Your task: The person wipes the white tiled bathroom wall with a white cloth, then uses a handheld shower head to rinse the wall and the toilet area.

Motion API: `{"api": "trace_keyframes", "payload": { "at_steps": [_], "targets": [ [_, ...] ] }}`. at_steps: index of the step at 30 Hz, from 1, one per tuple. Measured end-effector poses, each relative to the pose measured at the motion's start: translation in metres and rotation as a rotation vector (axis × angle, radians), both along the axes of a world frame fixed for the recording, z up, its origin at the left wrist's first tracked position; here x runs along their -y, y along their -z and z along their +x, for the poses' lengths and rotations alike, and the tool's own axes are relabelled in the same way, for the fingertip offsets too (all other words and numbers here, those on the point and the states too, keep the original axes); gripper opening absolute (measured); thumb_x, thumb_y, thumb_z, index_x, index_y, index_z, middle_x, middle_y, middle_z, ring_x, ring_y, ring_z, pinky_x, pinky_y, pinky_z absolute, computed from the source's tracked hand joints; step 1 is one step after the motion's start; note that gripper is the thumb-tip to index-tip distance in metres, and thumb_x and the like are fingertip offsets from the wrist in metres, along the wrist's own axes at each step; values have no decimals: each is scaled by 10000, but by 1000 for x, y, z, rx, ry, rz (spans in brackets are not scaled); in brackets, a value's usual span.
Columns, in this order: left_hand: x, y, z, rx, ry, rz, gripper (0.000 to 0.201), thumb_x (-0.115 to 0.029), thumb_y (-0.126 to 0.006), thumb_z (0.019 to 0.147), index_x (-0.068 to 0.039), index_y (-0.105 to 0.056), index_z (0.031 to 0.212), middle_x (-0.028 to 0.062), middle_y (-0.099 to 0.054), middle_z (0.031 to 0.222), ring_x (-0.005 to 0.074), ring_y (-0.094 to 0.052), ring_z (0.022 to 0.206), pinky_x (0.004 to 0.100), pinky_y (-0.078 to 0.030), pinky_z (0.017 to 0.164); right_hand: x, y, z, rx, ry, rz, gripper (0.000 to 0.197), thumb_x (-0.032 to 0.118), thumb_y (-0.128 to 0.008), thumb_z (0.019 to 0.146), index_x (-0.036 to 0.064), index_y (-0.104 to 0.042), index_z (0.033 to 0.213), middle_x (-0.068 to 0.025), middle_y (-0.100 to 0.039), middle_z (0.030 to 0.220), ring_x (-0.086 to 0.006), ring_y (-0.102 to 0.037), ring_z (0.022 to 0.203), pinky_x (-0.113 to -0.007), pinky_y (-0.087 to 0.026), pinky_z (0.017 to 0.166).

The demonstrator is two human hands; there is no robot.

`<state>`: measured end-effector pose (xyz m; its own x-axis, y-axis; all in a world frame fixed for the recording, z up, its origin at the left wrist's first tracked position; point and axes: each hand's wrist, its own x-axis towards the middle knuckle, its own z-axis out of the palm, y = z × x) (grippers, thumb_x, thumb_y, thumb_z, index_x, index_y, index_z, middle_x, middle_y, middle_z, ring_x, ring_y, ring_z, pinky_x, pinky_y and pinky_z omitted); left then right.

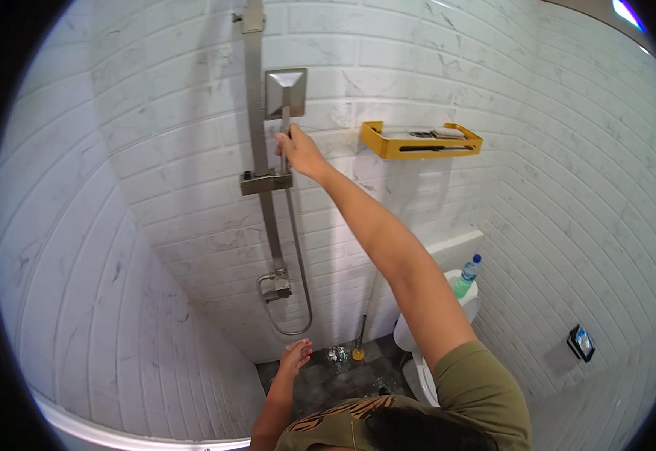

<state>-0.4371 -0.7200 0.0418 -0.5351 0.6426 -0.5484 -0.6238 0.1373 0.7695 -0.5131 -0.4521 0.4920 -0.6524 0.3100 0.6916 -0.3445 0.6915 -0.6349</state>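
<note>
My right hand [299, 153] reaches up to the wall and is closed round the handle of a square metal hand shower [286, 90]. The hand shower stands upright in a bracket [266, 183] on a flat metal rail [255, 98]. From below the bracket a thin shower hose [298, 248] hangs in a loop and runs to the mixer tap [276, 287]. Low in front of my body, my left hand [295, 355] is raised with its fingers loosely stretched and nothing in it, below the hose loop.
A yellow wall shelf [422, 146] holding small items is right of my right hand. A white toilet [421, 376] stands at the lower right, with a plastic bottle [467, 276] on its tank. A yellow-headed brush [359, 352] is on the dark floor. A black holder [581, 343] hangs on the right wall.
</note>
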Motion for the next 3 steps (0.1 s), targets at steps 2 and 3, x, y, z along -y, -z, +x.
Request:
{"api": "trace_keyframes", "payload": {
  "at_steps": [2,3],
  "targets": [
    [-13,1,0,-8,64,-31,250,-282,-597,917,-133,-618,1117,0,-664,1062,121,-623,856,275,-491,709,-22,24,-5,-125,128,35,247,245,-533,949,34,-445,1044,-68,-602,725,-161,-556,553,-314,-479,517],
    [-8,4,0,6,64,-47,255,-282,-597,917,-132,-616,1122,1,-664,1061,122,-623,856,277,-492,711,-32,35,2,-118,157,15,247,245,-533,949,34,-445,1044,-68,-602,725,-161,-556,553,-314,-479,517]
  ]
}}
